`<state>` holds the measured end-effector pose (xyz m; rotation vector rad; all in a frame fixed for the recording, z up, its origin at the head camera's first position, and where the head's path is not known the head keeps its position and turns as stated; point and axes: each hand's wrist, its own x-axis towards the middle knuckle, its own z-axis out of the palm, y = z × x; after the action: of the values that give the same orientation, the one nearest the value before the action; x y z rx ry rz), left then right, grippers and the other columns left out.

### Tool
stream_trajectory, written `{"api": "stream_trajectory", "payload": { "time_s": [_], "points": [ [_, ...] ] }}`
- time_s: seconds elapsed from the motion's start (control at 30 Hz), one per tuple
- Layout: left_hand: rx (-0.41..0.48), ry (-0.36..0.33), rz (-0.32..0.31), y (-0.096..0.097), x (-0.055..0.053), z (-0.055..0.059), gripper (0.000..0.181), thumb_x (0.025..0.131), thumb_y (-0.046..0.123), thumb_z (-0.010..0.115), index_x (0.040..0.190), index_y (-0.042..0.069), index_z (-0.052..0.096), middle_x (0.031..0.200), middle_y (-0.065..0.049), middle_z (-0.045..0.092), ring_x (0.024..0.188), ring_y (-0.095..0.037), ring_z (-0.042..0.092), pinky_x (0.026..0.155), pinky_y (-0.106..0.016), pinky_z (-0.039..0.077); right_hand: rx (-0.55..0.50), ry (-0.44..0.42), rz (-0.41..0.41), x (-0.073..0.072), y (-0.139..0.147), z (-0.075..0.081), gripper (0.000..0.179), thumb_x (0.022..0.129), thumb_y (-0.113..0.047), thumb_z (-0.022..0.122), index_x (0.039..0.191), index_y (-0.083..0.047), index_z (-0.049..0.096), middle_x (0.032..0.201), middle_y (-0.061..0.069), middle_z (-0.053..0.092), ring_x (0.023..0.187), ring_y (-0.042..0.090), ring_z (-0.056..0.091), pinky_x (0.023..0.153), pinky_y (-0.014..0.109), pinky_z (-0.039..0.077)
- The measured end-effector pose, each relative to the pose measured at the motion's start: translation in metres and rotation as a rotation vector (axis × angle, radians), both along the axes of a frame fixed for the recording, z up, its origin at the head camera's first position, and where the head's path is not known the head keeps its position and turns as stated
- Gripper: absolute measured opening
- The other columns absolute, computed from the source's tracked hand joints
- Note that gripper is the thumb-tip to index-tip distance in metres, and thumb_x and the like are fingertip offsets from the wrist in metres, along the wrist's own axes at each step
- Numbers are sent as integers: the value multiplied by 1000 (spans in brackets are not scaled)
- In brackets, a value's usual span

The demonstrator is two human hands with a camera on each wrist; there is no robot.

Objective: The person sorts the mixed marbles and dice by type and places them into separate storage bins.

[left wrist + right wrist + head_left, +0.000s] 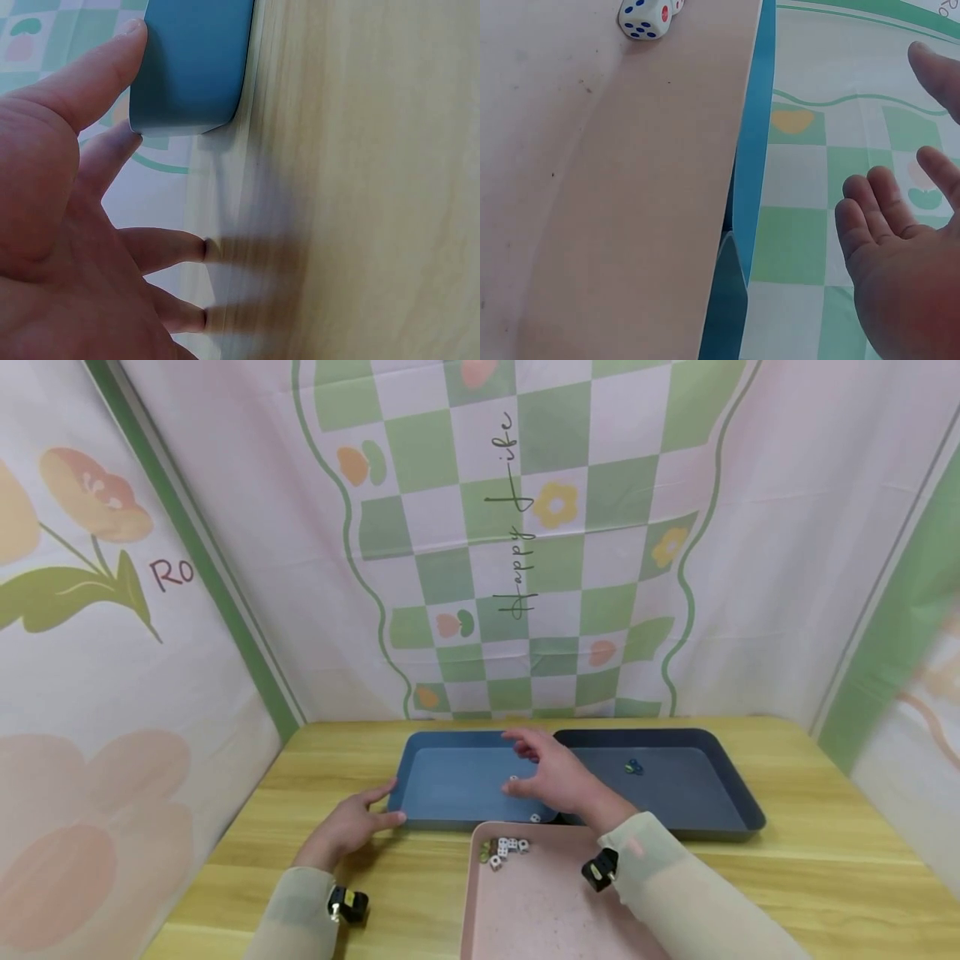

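Observation:
At the near left corner of the blue tray [450,777], my left hand [347,828] rests its thumb and index finger against the wall; its other fingers are spread and fairly straight in the left wrist view. My right hand [564,779] hovers over the right side of that tray, thumb and fingers apart, holding nothing. Two white dice [535,817] lie in the blue tray near it. Closer to me, several white dice [503,850] cluster in the far left corner of the pink tray [540,910], next to small yellowish-green pieces [485,853].
A dark navy tray [675,802] adjoins the blue one on the right and has a small blue and green piece [633,767] inside. All three trays stand on a wooden table [847,860]. A patterned curtain [525,568] hangs behind the table.

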<state>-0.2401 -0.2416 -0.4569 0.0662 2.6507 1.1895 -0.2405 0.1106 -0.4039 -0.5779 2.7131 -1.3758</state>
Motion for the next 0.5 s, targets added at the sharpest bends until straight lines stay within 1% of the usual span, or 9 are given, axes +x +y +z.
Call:
{"api": "stream_trajectory", "payload": {
  "time_s": [0.13, 0.27, 0.33, 0.4, 0.5],
  "points": [
    [1, 2, -3, 1, 0, 0, 70, 89, 44, 74, 152, 29, 44, 155, -18, 36, 140, -48, 29, 108, -69, 22, 10, -10, 31, 1, 1, -2, 68, 83, -31, 83, 143, -22, 51, 138, 4, 50, 127, 27, 49, 103, 51, 42],
    [13, -5, 0, 1, 1, 1, 71, 89, 44, 74, 152, 29, 44, 155, -18, 36, 140, -48, 28, 108, -69, 22, 24, -8, 73, 3, 2, -6, 54, 83, -36, 83, 132, -29, 60, 137, -2, 49, 128, 26, 48, 103, 50, 42],
    [18, -11, 3, 1, 1, 1, 72, 88, 45, 75, 152, 30, 44, 156, -18, 35, 141, -48, 27, 108, -69, 22, 38, 4, 98, 3, 2, -9, 46, 84, -37, 82, 126, -31, 64, 135, -4, 48, 127, 27, 48, 100, 50, 45],
    [21, -14, 5, 0, 0, 1, 72, 88, 44, 75, 152, 30, 44, 156, -17, 35, 141, -48, 27, 109, -69, 22, 55, 10, 126, 5, 2, -11, 39, 85, -34, 81, 121, -33, 66, 135, -4, 47, 125, 29, 49, 96, 50, 46],
    [22, -16, 4, 1, 0, 0, 72, 88, 44, 75, 152, 30, 44, 156, -17, 35, 141, -47, 27, 109, -68, 22, 81, 15, 174, 8, -1, -13, 33, 87, -30, 80, 117, -33, 68, 137, -2, 45, 124, 32, 48, 92, 51, 47]
  ]
}}
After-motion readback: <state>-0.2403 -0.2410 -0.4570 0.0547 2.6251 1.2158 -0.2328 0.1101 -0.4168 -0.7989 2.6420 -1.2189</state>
